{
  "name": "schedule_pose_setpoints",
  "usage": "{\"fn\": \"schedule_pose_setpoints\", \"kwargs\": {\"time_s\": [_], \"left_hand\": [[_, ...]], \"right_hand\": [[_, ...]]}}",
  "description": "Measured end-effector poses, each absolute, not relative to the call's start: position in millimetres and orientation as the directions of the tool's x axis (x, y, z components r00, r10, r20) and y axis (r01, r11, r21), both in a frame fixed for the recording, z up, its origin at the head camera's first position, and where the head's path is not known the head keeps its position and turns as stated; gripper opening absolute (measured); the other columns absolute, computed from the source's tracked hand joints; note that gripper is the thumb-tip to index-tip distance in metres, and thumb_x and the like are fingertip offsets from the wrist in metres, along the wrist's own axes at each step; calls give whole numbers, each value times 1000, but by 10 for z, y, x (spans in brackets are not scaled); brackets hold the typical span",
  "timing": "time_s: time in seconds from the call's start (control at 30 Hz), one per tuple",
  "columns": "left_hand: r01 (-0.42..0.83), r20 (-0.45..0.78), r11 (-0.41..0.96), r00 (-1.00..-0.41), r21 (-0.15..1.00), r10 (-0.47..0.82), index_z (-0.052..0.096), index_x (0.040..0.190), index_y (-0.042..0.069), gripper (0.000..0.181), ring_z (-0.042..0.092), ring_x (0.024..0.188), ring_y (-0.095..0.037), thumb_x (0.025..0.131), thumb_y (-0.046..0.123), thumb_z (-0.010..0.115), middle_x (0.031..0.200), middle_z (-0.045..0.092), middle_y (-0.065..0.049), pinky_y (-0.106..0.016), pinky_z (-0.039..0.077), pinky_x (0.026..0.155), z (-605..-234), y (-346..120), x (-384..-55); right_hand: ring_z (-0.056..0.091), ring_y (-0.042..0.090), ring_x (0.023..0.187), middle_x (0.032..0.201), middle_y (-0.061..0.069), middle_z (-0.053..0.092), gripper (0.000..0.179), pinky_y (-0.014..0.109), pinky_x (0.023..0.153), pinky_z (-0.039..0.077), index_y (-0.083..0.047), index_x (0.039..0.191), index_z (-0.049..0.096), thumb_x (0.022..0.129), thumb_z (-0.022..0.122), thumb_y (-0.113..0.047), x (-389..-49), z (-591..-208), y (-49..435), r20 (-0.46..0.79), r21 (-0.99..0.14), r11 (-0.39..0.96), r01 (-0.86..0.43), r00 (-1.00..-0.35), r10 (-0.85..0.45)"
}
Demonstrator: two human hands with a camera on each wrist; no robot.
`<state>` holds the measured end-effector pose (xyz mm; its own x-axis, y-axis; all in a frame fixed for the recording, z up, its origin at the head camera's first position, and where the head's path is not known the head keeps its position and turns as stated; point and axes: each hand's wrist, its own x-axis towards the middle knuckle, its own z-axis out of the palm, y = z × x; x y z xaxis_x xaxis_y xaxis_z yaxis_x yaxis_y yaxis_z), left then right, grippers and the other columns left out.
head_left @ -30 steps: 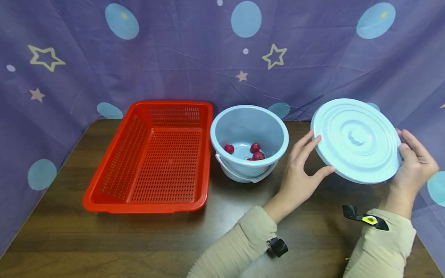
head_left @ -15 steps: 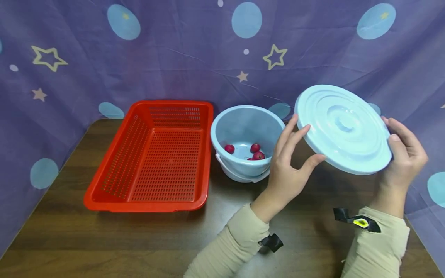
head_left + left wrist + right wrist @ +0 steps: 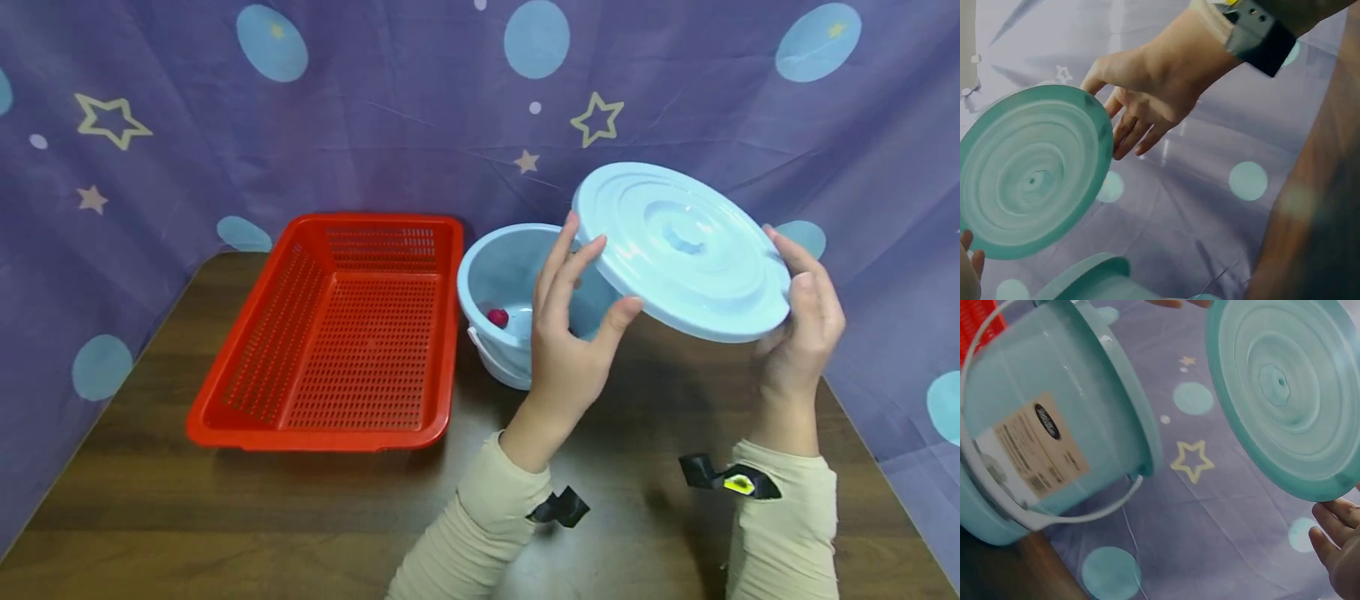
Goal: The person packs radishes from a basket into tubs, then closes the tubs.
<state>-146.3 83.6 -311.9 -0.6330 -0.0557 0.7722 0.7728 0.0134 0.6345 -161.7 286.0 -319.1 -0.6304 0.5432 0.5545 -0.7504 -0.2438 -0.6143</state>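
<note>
Both hands hold a round light-blue lid (image 3: 682,250) tilted in the air, above and to the right of the light-blue bucket (image 3: 480,275). The left hand (image 3: 570,358) holds its left edge, fingertips at the rim and thumb on the near edge. At the right edge, the right hand (image 3: 798,350) grips with thumb on top and fingers around the rim. The lid's ridged underside (image 3: 1035,175) shows in the left wrist view. One small red radish-like item (image 3: 497,317) is visible in the bucket; the left hand and lid hide part of the inside.
A red perforated plastic basket (image 3: 360,350) stands left of the bucket on the dark wooden table (image 3: 300,517). The bucket's pale handle (image 3: 1085,515) hangs down its side. Behind is a purple curtain (image 3: 420,108) with stars and dots.
Both hands have carried the lid left and upward, so it now partly overlaps the bucket in the head view. The basket and bucket stay in place.
</note>
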Motion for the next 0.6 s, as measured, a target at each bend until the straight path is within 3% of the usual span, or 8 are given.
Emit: {"fn": "schedule_pose_setpoints", "kwargs": {"time_s": [0.13,0.27,0.43,0.6], "left_hand": [[752,750,7,-658,659,-66,48,141,1,61,26,145,-19,86,2,74,160,28,-7,-38,33,111,-3081,704,-1484],[730,730,19,-681,683,-65,46,144,1,61,26,145,-17,89,3,71,159,31,-6,-38,29,114,-3031,527,-1505],[669,670,45,-741,742,-38,44,146,2,61,30,143,-13,95,25,67,157,35,-6,-36,31,112,-2977,269,-1531],[561,565,147,-825,815,13,45,147,4,64,33,142,-12,91,20,72,154,41,-7,-38,27,115,-2921,-4,-1545]], "right_hand": [[53,39,121,123,28,62,42,32,98,45,17,116,62,87,66,-14,-1631,-3208,2780,603,-590,-265,-763,-634,485],[49,35,128,131,23,59,47,33,106,38,12,121,62,86,72,-17,-1622,-3220,2709,662,-586,-267,-765,-643,387],[39,33,138,141,20,52,61,36,116,25,8,129,58,82,81,-24,-1621,-3269,2609,714,-604,-228,-764,-646,272],[36,33,141,145,22,47,65,38,117,22,8,132,56,83,82,-25,-1631,-3350,2522,722,-641,-159,-751,-661,205]]}}
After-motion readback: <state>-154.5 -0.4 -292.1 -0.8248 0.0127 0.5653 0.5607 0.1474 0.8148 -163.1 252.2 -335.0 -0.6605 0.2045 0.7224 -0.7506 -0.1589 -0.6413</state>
